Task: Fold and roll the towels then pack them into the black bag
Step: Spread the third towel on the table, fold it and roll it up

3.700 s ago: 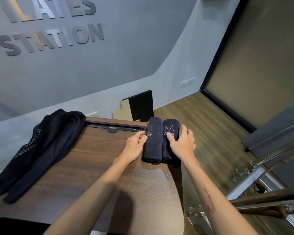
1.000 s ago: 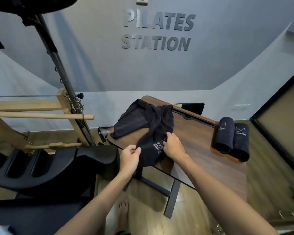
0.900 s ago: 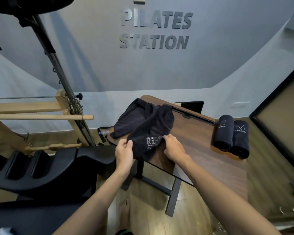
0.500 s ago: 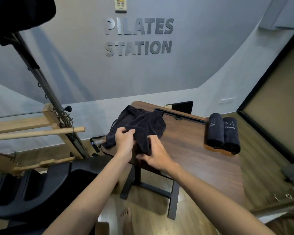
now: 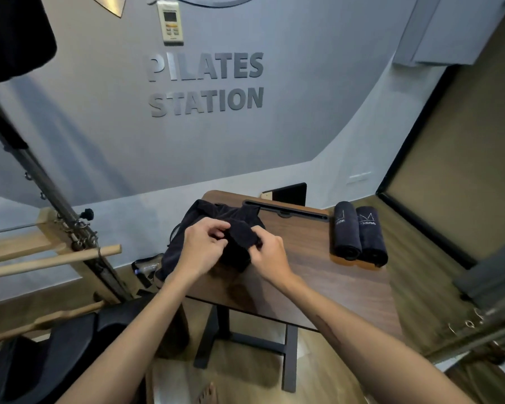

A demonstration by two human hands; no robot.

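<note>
Both my hands pinch the loose dark towel (image 5: 239, 237) bunched at the near-left end of the wooden table (image 5: 318, 275): left hand (image 5: 201, 243) closed on its left fold, right hand (image 5: 270, 255) closed on its right edge. Two rolled towels (image 5: 359, 233) lie side by side, touching, at the table's far right.

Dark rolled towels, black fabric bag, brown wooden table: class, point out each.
Dark rolled towels (image 5: 359, 233), head view, left roll's side.
Black fabric bag (image 5: 239, 246), head view, gripped fold.
Brown wooden table (image 5: 312, 266), head view, bare top.
</note>
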